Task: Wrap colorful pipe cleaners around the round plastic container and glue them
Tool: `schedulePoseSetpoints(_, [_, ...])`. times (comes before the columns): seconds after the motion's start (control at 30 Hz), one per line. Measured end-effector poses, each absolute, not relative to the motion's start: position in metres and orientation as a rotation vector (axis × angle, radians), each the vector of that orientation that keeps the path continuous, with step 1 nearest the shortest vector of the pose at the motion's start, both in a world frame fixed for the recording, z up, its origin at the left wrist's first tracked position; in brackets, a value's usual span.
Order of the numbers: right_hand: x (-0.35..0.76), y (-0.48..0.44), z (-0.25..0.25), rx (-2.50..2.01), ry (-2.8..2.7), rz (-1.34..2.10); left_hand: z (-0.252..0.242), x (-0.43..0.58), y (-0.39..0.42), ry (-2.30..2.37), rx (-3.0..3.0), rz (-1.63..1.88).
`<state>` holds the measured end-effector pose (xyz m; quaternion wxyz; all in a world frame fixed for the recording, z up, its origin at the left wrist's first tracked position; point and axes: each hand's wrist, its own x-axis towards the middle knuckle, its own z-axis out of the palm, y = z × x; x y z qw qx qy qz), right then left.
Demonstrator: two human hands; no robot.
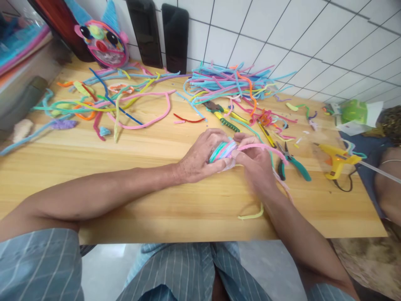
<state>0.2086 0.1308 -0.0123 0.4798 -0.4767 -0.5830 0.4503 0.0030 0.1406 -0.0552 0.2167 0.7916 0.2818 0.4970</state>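
Note:
My left hand (203,156) is wrapped round a small bundle of coiled pipe cleaners (224,150) in teal, pink and lilac, held just over the wooden table. At the bundle's right side, my right hand (255,161) pinches a pink pipe cleaner (266,146) between thumb and fingers. That strand curves out to the right past the hand. Paler strands (283,186) trail below the right wrist. Parts of the bundle are hidden by the fingers of both hands.
Beyond my hands lie green-and-yellow pliers (230,124), teal-handled pliers (297,166) and a pile of pipe cleaners (225,83). A yellow glue gun (338,161) rests at the right. A colourful pipe-cleaner face (105,44) stands at the back left beside two dark phones (175,37). Another person's leg (388,179) shows at right.

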Motion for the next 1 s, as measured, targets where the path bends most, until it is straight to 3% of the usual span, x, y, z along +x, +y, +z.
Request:
schedulePoseSetpoints(0.4, [0.206,0.137,-0.018,-1.05,-1.18,1.495,-0.046,0.002,0.144,0.794,2.03,1.4])
schedulePoseSetpoints(1.0, [0.199,0.138,-0.023,-1.064,-1.198,1.325,-0.042,-0.003,0.144,0.825,2.109,1.305])
